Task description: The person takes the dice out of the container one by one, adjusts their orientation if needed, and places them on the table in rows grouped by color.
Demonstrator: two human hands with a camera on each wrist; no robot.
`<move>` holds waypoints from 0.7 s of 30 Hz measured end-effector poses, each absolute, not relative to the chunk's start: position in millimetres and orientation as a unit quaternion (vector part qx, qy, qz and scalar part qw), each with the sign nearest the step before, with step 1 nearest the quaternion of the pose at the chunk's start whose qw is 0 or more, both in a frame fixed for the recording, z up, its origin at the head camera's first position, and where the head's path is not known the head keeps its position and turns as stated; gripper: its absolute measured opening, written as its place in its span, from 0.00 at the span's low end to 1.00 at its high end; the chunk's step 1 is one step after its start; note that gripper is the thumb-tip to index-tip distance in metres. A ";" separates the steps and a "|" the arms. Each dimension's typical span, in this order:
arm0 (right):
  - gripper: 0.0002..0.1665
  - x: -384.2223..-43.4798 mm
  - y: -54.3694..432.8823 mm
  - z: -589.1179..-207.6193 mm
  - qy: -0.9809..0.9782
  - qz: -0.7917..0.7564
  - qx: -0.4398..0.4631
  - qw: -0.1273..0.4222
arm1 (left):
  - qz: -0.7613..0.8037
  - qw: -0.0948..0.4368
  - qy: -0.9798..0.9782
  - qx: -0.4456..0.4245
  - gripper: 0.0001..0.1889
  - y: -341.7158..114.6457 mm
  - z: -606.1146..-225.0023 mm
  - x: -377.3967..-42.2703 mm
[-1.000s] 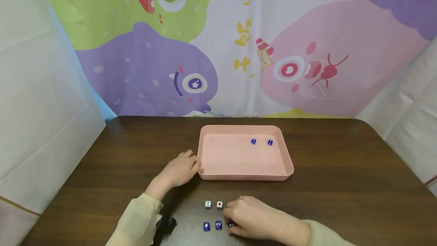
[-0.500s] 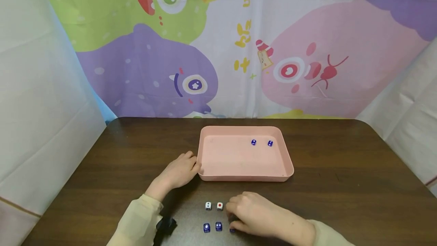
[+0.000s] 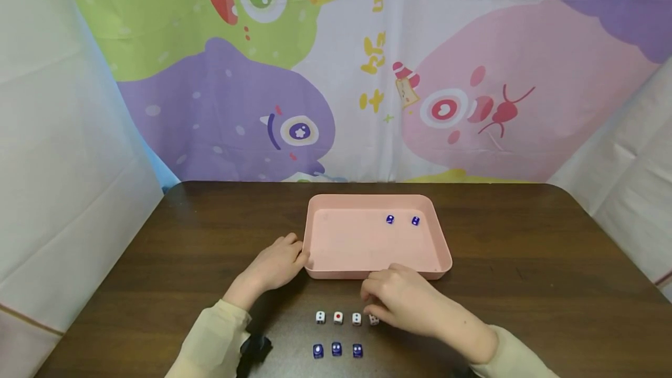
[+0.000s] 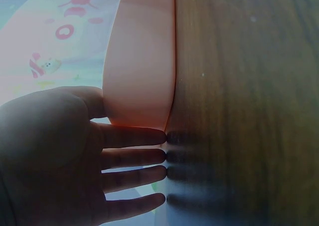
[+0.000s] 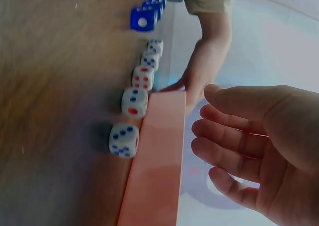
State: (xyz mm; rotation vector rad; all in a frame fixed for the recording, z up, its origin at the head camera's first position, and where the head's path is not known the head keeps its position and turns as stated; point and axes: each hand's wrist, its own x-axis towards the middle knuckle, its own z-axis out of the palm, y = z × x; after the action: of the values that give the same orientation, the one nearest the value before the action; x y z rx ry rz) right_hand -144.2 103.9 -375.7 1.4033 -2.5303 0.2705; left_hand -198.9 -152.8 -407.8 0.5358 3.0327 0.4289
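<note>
My left hand rests against the left end of a pink tray. In the left wrist view its fingers reach straight down to the table, with the thumb beside the tray wall. Two blue dice lie inside the tray. My right hand hovers before the tray's front wall, loosely curled and holding nothing. Below it runs a row of white dice, partly hidden by the hand; the right wrist view shows several white dice. Nearer the front, three blue dice form another row.
The dark wooden table carries everything. A cartoon-printed curtain hangs behind its far edge, and pale cloth hangs at the sides. Something black sits under the left forearm.
My right hand has let go of the third blue die and moved away toward the tray. That die and more white dice are now uncovered. The left hand stays in place.
</note>
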 end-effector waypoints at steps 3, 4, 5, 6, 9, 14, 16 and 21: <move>0.06 -149.2 106.8 -375.7 -0.867 0.092 0.473 0.129 | 0.139 0.016 0.975 0.170 0.16 -152.8 -407.6 -198.7; 0.06 -150.9 107.7 -375.8 -0.867 0.092 0.471 0.133 | 0.140 0.017 0.975 0.169 0.16 -152.8 -407.2 -198.4; 0.06 -152.4 108.6 -375.9 -0.867 0.094 0.470 0.137 | 0.141 0.018 0.975 0.168 0.16 -152.8 -406.8 -198.1; 0.06 -153.9 109.5 -376.0 -0.867 0.096 0.468 0.140 | 0.143 0.019 0.975 0.167 0.16 -152.8 -406.3 -197.7; 0.05 -158.1 111.9 -376.1 -0.866 0.102 0.466 0.149 | 0.147 0.018 0.975 0.168 0.16 -152.9 -405.9 -196.7; 0.06 -165.1 114.9 -375.3 -0.866 0.107 0.461 0.164 | 0.147 0.016 0.974 0.170 0.16 -153.2 -406.1 -196.4; 0.06 -168.4 116.1 -374.9 -0.866 0.108 0.458 0.169 | 0.146 0.019 0.975 0.168 0.16 -152.9 -405.6 -196.5; 0.06 -176.7 119.7 -372.6 -0.872 0.110 0.446 0.171 | 0.144 0.025 0.975 0.165 0.16 -151.7 -404.4 -196.4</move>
State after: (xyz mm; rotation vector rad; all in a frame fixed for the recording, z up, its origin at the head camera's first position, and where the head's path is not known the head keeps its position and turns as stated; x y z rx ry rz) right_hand -176.7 119.7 -372.6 1.2663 -2.4752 0.3111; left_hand -196.4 -151.7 -404.4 0.5091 3.0163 0.4462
